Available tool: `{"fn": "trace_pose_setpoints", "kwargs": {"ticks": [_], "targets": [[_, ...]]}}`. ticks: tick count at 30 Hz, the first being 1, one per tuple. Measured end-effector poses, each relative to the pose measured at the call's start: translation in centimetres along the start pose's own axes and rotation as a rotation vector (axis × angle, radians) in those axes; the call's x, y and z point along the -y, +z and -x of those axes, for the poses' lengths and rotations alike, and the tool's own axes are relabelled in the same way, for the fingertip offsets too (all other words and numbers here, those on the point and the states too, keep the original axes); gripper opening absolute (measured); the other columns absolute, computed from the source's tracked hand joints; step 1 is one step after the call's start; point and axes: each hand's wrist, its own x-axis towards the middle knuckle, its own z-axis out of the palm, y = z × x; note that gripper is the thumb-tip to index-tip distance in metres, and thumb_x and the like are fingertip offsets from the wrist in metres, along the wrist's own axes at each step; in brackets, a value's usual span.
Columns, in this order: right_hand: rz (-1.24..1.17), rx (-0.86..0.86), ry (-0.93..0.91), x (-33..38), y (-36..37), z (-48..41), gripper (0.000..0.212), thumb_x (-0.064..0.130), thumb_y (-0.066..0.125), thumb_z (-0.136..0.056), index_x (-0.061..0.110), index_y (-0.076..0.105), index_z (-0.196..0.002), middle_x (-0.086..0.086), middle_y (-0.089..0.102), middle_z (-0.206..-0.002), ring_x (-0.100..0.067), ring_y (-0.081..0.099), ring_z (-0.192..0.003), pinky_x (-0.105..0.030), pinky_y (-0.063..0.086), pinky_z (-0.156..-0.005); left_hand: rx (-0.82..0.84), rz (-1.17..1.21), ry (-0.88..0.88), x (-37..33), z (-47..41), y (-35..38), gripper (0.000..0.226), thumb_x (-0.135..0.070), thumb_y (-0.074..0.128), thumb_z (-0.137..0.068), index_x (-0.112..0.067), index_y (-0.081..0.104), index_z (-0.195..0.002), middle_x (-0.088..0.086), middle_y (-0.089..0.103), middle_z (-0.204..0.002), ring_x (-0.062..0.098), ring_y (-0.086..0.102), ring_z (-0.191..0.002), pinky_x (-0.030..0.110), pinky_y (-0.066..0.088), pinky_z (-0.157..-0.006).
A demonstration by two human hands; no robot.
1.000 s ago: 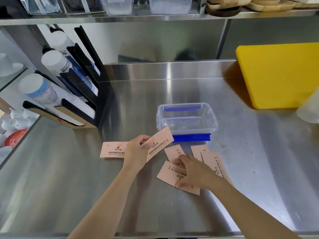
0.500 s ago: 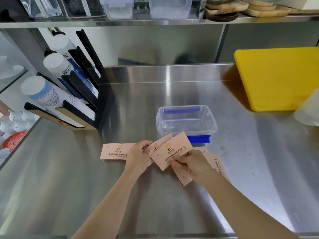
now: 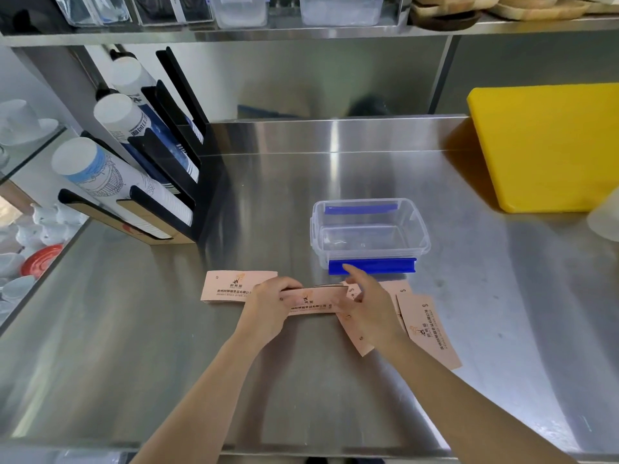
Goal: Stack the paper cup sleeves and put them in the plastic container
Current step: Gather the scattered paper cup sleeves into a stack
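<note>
Flat pink paper cup sleeves lie on the steel counter. My left hand [image 3: 270, 304] and my right hand [image 3: 370, 304] grip the two ends of a small stack of sleeves [image 3: 310, 301], held level just above the counter. One loose sleeve [image 3: 234, 286] lies to the left, partly under my left hand. Two more sleeves [image 3: 428, 329] lie to the right, and another [image 3: 356, 339] pokes out below my right hand. The clear plastic container [image 3: 370, 234] with blue clips stands empty just behind my hands.
A black rack of paper cup stacks [image 3: 134, 182] stands at the left. A yellow cutting board [image 3: 549, 145] leans at the back right, with a translucent tub [image 3: 604, 219] beside it. A shelf with bins and wooden plates [image 3: 469, 8] runs overhead.
My right hand picked a sleeve off the counter and brought it onto the one in my left hand. Both hands now hold the sleeves together as one level stack.
</note>
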Motion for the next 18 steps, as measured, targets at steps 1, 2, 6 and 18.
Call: {"fn": "trace_pose_setpoints", "kwargs": {"ticks": [1, 2, 6, 18], "targets": [[0.053, 0.046, -0.048, 0.0, 0.0, -0.1, 0.044, 0.012, 0.058, -0.088, 0.022, 0.051, -0.13, 0.001, 0.058, -0.122, -0.011, 0.053, -0.099, -0.013, 0.04, -0.077, 0.011, -0.024, 0.026, 0.2, 0.1, 0.2, 0.013, -0.007, 0.062, -0.081, -0.013, 0.069, -0.089, -0.01, 0.062, -0.076, 0.013, 0.056, -0.079, 0.002, 0.037, -0.063], [0.106, 0.076, -0.091, -0.1, 0.0, -0.2, 0.039, 0.009, 0.056, -0.088, 0.018, 0.056, -0.126, -0.001, 0.061, -0.121, -0.008, 0.053, -0.096, -0.014, 0.042, -0.081, 0.016, -0.045, 0.054, 0.3, 0.1, 0.3, 0.013, -0.006, 0.061, -0.081, -0.012, 0.069, -0.09, -0.013, 0.06, -0.075, 0.013, 0.055, -0.08, 0.003, 0.036, -0.066], [0.251, 0.084, -0.199, -0.3, -0.1, -0.4, 0.022, 0.01, 0.054, -0.09, 0.013, 0.068, -0.107, -0.006, 0.07, -0.104, -0.005, 0.053, -0.079, -0.005, 0.04, -0.068, -0.018, -0.098, 0.115, 1.0, 0.3, 0.9, 0.014, -0.01, 0.064, -0.081, -0.011, 0.07, -0.094, -0.006, 0.054, -0.084, 0.019, 0.05, -0.092, 0.011, 0.032, -0.077], [0.687, 0.27, 0.029, -1.2, -1.4, -1.1, 0.037, 0.014, 0.052, -0.088, 0.011, 0.037, -0.123, -0.013, 0.058, -0.117, -0.029, 0.062, -0.097, -0.038, 0.055, -0.079, -0.106, -0.098, -0.058, 3.0, 0.0, -0.2, 0.024, -0.007, 0.052, -0.088, -0.012, 0.062, -0.109, 0.01, 0.057, -0.109, 0.025, 0.05, -0.101, 0.026, 0.032, -0.083]]}}
